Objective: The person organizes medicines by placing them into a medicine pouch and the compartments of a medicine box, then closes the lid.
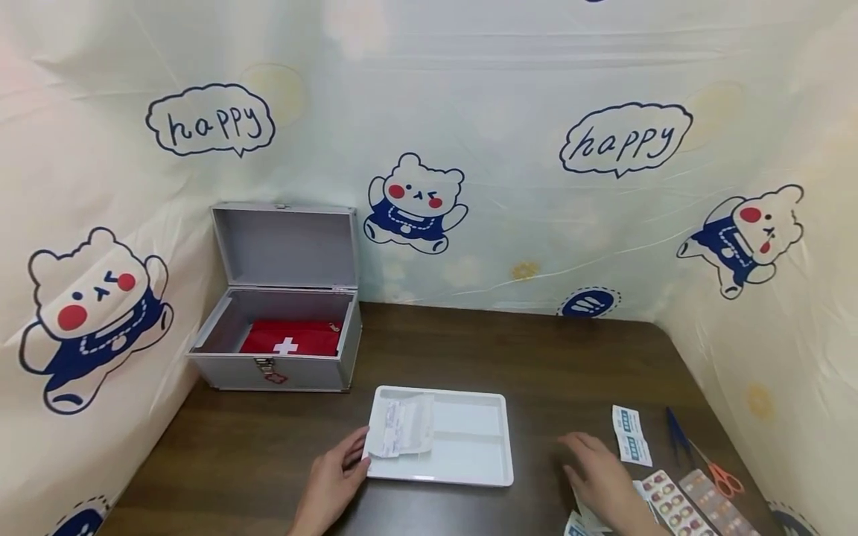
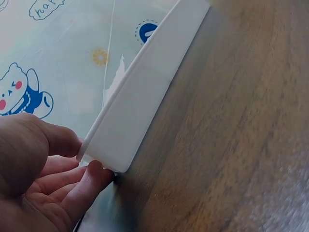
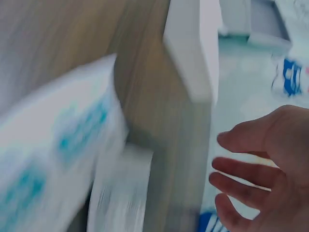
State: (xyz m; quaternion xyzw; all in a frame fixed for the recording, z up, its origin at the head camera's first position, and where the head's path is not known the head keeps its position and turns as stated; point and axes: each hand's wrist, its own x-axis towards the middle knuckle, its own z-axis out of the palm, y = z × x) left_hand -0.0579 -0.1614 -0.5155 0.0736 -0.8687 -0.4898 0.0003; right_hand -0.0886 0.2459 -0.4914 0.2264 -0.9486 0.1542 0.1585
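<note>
At the left end of the white tray (image 1: pixel 469 455), my left hand (image 1: pixel 331 480) pinches the rim, the thumb on one side and the fingers on the other. A clear packet with printed writing (image 1: pixel 402 426) lies in the tray's left part. My right hand (image 1: pixel 599 476) is over the table to the right of the tray, its fingers loosely spread with nothing between them. In the right wrist view, white packets with teal print (image 3: pixel 72 130) are close by and blurred. Part of the packets (image 1: pixel 578 524) beneath the right hand is hidden.
An open silver case (image 1: pixel 304 376) with a red pouch (image 1: pixel 268 336) inside stands at the back left. To the right lie a double packet (image 1: pixel 631 435), pill blister packs (image 1: pixel 675 508), orange-handled scissors (image 1: pixel 726 481) and a dark blue tool, likely tweezers (image 1: pixel 677 432).
</note>
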